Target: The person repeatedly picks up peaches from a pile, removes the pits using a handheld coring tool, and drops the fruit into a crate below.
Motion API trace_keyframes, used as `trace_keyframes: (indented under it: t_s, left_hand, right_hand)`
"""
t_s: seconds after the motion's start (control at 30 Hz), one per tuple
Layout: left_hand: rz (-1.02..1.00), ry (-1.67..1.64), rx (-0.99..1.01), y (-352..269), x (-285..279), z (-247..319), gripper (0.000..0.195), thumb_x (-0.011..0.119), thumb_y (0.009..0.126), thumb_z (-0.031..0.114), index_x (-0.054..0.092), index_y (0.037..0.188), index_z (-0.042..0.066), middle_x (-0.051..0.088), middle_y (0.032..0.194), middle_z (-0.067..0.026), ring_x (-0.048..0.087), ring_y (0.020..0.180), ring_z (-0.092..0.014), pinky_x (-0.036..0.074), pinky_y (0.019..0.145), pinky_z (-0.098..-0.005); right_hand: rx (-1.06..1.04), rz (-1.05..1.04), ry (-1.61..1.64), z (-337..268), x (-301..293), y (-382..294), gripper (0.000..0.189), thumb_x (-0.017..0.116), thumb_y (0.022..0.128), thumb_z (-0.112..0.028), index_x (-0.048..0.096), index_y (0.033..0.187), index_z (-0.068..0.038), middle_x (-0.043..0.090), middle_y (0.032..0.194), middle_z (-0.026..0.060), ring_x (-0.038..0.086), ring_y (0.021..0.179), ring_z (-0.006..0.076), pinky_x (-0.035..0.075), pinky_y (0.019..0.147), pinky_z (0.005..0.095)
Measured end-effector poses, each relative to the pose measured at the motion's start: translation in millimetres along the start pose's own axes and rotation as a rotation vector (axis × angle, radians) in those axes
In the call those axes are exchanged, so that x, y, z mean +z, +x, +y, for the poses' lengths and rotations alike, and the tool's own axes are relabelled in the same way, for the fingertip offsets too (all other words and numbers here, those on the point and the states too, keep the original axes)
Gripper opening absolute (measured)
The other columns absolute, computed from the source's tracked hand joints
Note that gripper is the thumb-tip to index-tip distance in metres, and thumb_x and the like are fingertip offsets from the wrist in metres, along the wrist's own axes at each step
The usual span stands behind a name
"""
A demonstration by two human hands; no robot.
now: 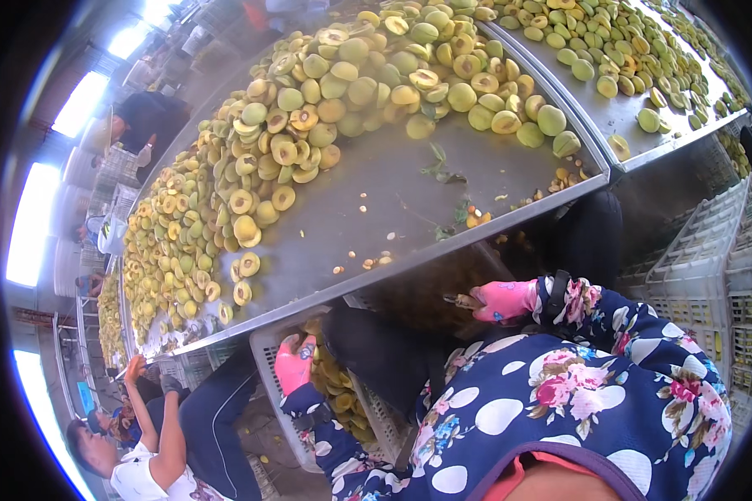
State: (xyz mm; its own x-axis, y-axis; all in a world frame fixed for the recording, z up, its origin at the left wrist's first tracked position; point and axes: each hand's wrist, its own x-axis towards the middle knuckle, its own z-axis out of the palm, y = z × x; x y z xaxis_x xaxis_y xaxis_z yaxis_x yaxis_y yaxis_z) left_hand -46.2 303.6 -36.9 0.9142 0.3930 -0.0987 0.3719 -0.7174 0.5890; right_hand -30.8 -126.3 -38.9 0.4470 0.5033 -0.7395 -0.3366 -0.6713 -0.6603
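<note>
My left hand (296, 363), in a pink glove with bare fingertips, is over the rim of a white plastic crate (268, 357) that holds halved green-yellow fruit (344, 401). Its fingers point down into the crate, and whether they hold a fruit is hidden. My right hand (476, 300), gloved in pink too, is shut on a small metal hand tool (457, 300) below the table's edge. In front of me a metal table (363, 163) bears a large heap of halved fruit (326, 106), with leaves (438, 164) and several loose kernels (376, 262) nearer me.
A raised metal rim (413, 255) runs along the table's near edge. Another metal table (633, 119) with fruit adjoins at the right. Stacked white crates (695, 263) stand at my right. A person in a white shirt (138, 470) sits at the lower left; another person (150, 122) is across the table.
</note>
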Motion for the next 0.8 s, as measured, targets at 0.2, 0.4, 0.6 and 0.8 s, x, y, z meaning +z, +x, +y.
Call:
trace_keyframes:
  t_s: [0.2,0.4,0.6,0.8]
  left_hand:
    - [-0.229,-0.449,0.066,114.4,23.7,92.0,0.032,0.063,0.083,0.017,0.057,0.107,-0.003,0.062,0.095,-0.0118,0.058,0.088,-0.013,0.045,0.070,-0.0235]
    - [0.046,0.235,0.245,280.0,56.1,88.2,0.028,0.061,0.080,0.013,0.058,0.106,0.002,0.063,0.082,-0.0054,0.057,0.064,-0.012,0.045,0.052,-0.0227]
    - [-0.049,0.278,0.148,262.4,80.3,147.5,0.030,0.063,0.079,0.020,0.056,0.103,0.003,0.062,0.082,-0.0074,0.059,0.066,-0.016,0.046,0.052,-0.0247]
    - [-0.457,-0.839,-0.120,209.4,91.1,136.1,0.030,0.065,0.075,0.012,0.055,0.102,0.003,0.060,0.085,-0.0096,0.060,0.071,-0.018,0.049,0.054,-0.0290]
  right_hand:
    - [0.050,0.011,0.045,27.5,-3.1,4.3,0.028,0.053,0.083,-0.027,0.052,0.095,-0.002,0.054,0.063,0.0054,0.052,0.052,0.0140,0.041,0.046,0.0299]
    - [0.030,0.018,0.193,20.0,6.3,8.1,0.025,0.053,0.083,-0.026,0.049,0.091,-0.002,0.053,0.064,0.0040,0.050,0.050,0.0120,0.040,0.045,0.0283]
    - [0.097,0.060,0.314,30.8,4.8,1.7,0.024,0.053,0.084,-0.024,0.048,0.091,-0.002,0.052,0.064,0.0033,0.049,0.048,0.0108,0.038,0.043,0.0271]
    - [-0.024,0.053,0.212,-13.6,-7.3,-11.7,0.024,0.053,0.085,-0.024,0.048,0.093,-0.002,0.053,0.063,0.0037,0.051,0.047,0.0104,0.040,0.042,0.0267]
